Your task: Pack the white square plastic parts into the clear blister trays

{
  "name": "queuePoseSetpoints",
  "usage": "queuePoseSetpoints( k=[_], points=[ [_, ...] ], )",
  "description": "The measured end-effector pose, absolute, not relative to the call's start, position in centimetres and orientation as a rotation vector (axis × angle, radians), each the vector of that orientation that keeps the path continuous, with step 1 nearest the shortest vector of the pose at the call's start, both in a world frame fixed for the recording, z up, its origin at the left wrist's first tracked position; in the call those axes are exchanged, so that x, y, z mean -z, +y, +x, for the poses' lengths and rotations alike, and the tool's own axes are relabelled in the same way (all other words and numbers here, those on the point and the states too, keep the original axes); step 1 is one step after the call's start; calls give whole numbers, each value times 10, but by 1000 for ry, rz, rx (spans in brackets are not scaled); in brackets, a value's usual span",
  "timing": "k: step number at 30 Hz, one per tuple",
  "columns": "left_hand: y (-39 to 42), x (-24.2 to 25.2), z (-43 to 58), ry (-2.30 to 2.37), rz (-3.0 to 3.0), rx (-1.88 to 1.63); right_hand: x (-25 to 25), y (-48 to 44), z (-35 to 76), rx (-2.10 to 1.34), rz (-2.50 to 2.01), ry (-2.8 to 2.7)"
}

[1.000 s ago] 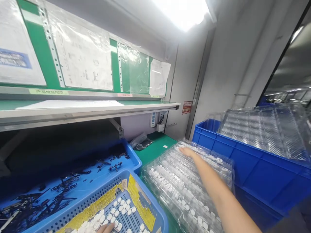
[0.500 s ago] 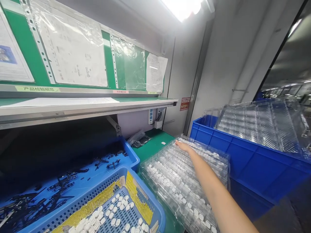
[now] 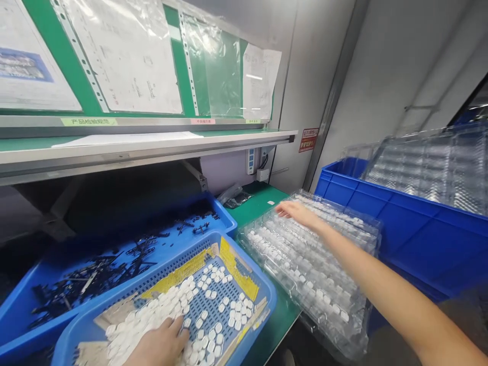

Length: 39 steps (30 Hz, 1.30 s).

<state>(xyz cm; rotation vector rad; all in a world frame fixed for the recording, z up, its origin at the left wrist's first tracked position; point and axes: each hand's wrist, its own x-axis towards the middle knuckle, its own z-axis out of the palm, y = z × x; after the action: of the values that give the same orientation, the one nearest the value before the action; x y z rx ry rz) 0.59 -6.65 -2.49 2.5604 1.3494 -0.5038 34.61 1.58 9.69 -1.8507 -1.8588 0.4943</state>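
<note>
At your ten o'clock sits a shallow blue tray (image 3: 224,221) scattered with small black parts (image 3: 95,277), tucked under the green-topped shelf (image 3: 152,145) where sleeved papers (image 3: 125,51) hang at eleven. Just beside it, toward seven o'clock, a blue perforated basket (image 3: 263,292) lined with yellow card (image 3: 232,264) holds a heap of white pieces (image 3: 213,284). Your left hand (image 3: 160,345) lies palm down in that heap at the basket's near edge, fingers bent among the pieces; whether anything is pinched between them cannot be told, since the fingertips are buried. At twelve o'clock a crumpled plastic bag (image 3: 234,195) rests on the green mat (image 3: 259,201) below a power strip (image 3: 250,160) on the wall. From there to your five o'clock lies a stack of clear blister trays (image 3: 312,274), touching the basket's right corner, its pockets filled with rows of white pieces like those in the basket. Your right hand (image 3: 297,213) is stretched out flat on the top tray near its far left corner, at about one o'clock, fingers spread and gripping nothing. At three o'clock a deep blue crate (image 3: 400,229) stands against the stack, with empty clear trays (image 3: 430,168) leaning tilted out of its top.
</note>
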Motion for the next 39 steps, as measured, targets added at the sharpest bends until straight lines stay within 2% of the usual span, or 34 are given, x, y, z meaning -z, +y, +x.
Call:
queuePoseSetpoints(
  k=[2, 5, 7, 9, 13, 17, 21, 39],
  points=[
    [-63, 13, 12, 1386, 2490, 462, -88, -11, 299, -737, -1636, -1886],
    [-51, -9, 15, 1353, 2365, 353, -72, -50, 240, -1433, -1225, -1597],
    [-42, -23, 10, 1353, 2300, 273, -63, -65, 213, -1720, -1217, -1314],
    [-35, -38, 2, 1394, 2255, 225, -55, -70, 193, -1841, -1273, -999],
    [-37, -61, -8, 1292, 2106, -10, -46, -68, 166, -1934, -1249, -503],
    [-45, -72, 4, 1055, 1914, -301, -41, -70, 150, -2146, -1015, -360],
    [-49, -72, 18, 1045, 1845, -385, -31, -73, 148, -2195, -768, -260],
    [-44, -56, 6, 1090, 1677, -619, -29, -86, 159, -2098, -727, -226]
  ],
)
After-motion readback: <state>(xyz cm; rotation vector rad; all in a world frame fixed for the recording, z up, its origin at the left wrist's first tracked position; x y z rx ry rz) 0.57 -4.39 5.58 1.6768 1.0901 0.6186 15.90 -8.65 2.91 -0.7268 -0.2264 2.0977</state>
